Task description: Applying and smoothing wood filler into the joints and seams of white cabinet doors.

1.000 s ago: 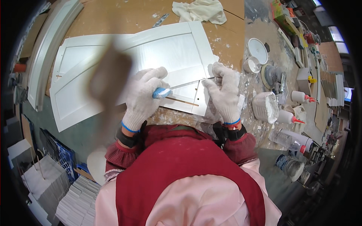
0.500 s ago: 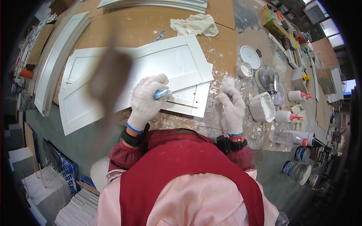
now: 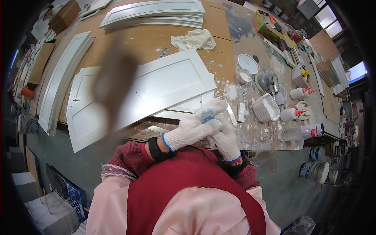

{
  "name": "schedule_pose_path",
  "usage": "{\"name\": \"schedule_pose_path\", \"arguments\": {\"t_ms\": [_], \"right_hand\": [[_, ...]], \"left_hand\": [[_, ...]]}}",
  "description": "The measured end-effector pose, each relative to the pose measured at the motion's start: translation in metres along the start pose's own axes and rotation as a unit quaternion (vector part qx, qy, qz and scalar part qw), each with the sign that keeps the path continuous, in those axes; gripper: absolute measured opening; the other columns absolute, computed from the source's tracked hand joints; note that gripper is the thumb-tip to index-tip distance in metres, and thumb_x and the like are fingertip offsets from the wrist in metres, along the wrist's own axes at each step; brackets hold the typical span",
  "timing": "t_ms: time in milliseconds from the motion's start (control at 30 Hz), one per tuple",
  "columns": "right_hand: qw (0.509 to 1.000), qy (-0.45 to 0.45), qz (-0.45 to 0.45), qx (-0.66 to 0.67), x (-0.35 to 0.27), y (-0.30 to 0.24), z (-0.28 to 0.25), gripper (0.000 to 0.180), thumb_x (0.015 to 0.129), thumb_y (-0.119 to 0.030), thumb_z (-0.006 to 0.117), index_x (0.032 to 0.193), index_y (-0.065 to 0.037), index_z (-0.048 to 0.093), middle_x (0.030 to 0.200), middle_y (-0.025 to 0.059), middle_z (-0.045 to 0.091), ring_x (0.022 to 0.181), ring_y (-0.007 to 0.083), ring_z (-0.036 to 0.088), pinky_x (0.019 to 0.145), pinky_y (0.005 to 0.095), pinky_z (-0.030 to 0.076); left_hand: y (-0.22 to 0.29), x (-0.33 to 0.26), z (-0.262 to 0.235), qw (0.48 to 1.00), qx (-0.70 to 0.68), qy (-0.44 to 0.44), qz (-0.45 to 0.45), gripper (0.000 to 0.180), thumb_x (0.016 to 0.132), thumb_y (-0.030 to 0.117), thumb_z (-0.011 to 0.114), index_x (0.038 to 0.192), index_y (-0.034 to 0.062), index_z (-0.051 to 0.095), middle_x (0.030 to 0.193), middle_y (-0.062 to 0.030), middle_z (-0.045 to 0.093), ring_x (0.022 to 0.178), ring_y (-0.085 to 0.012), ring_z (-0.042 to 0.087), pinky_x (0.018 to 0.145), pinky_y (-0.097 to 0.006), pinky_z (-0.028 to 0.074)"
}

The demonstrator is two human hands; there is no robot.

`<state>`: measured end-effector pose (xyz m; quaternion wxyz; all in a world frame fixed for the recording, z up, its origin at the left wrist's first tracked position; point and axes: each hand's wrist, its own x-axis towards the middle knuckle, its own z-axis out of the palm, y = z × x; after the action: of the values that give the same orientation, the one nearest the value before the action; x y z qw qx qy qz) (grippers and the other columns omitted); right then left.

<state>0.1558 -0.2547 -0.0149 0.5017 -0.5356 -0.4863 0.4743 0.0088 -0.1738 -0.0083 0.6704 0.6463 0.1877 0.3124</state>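
Observation:
My left hand (image 3: 192, 127), in a white knit glove with a blue cuff edge, reaches across to meet my right hand (image 3: 226, 139) at the table's front edge. A light blue piece (image 3: 208, 115) shows among the left fingers, which are closed. Whether it is held or wrapped round a finger is unclear. The gloved right hand touches the left, its fingers mostly hidden. Just beyond the hands lie a white cabinet door panel (image 3: 156, 84) and another underneath. To the right hand's right are a flat scraper blade (image 3: 231, 114) and a whitish block (image 3: 241, 112).
A putty tub (image 3: 266, 107), a sander (image 3: 267, 83), red-tipped glue bottles (image 3: 289, 114) and a clear bottle (image 3: 299, 133) crowd the right side. Stacked white panels (image 3: 152, 13) stand at the back, others (image 3: 62, 84) at left. A cloth (image 3: 194, 40) lies behind the door. A dark blur (image 3: 115, 78) hides part of it.
My left hand has left the door panel and moved right to meet my right hand. The scraper and block beside the right hand have come into view. The camera view has shifted.

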Motion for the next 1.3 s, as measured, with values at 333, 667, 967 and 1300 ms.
{"name": "schedule_pose_path", "arguments": {"t_ms": [333, 667, 967, 1300], "right_hand": [[0.902, 0.272, -0.008, 0.336, -0.024, -0.013, 0.032, 0.034, 0.089, 0.002, 0.05, 0.123, 0.004, 0.051, 0.104, 0.013, 0.061, 0.084, 0.0172, 0.062, 0.074, 0.03, 0.055], [0.878, 0.416, 0.084, -0.221, -0.046, 0.025, -0.072, 0.039, 0.089, -0.006, 0.056, 0.128, 0.0, 0.056, 0.106, 0.0119, 0.063, 0.088, 0.0189, 0.062, 0.079, 0.03, 0.05], [0.825, 0.324, 0.054, -0.46, 0.017, 0.02, -0.095, 0.039, 0.088, -0.014, 0.06, 0.127, -0.01, 0.061, 0.107, 0.0158, 0.061, 0.101, 0.0317, 0.06, 0.09, 0.0379, 0.046], [0.816, 0.272, 0.116, -0.497, 0.037, 0.016, -0.104, 0.036, 0.085, -0.009, 0.062, 0.121, -0.008, 0.065, 0.102, 0.014, 0.063, 0.097, 0.0288, 0.062, 0.088, 0.0361, 0.047]], "left_hand": [[0.036, 0.014, 0.001, 0.965, 0.076, -0.172, -0.182, 0.062, 0.092, 0.046, 0.056, 0.14, 0.0096, 0.041, 0.134, -0.0228, 0.05, 0.125, -0.0354, 0.05, 0.1, -0.039, 0.042], [0.033, -0.042, -0.097, 0.848, 0.529, 0.002, 0.008, 0.055, 0.083, 0.031, 0.069, 0.127, 0.0009, 0.056, 0.131, -0.0183, 0.056, 0.122, -0.0366, 0.051, 0.102, -0.044, 0.041], [0.027, -0.045, -0.107, 0.837, 0.534, 0.102, -0.063, 0.057, 0.073, 0.018, 0.076, 0.127, 0.0074, 0.059, 0.12, -0.0132, 0.058, 0.111, -0.0326, 0.053, 0.097, -0.042, 0.044], [0.017, -0.042, -0.105, 0.828, 0.536, 0.133, -0.096, 0.061, 0.074, 0.02, 0.078, 0.13, 0.0098, 0.058, 0.121, -0.0111, 0.058, 0.107, -0.0315, 0.053, 0.095, -0.041, 0.044]]}}
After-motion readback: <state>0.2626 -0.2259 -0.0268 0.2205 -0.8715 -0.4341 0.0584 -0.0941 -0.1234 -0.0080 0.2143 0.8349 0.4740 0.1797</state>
